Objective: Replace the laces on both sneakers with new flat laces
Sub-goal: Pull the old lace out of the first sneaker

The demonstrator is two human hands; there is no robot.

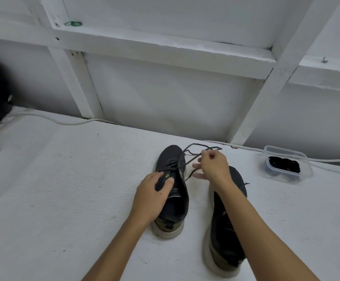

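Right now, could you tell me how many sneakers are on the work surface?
2. The left sneaker stands under the left hand, which grips its tongue. The right sneaker lies beside it, partly hidden by the right forearm; the right hand pinches a lace.

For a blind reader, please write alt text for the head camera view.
A left hand grips the left sneaker's tongue while the right hand pulls its dark lace loose. Another sneaker lies alongside; a clear container holds black laces.
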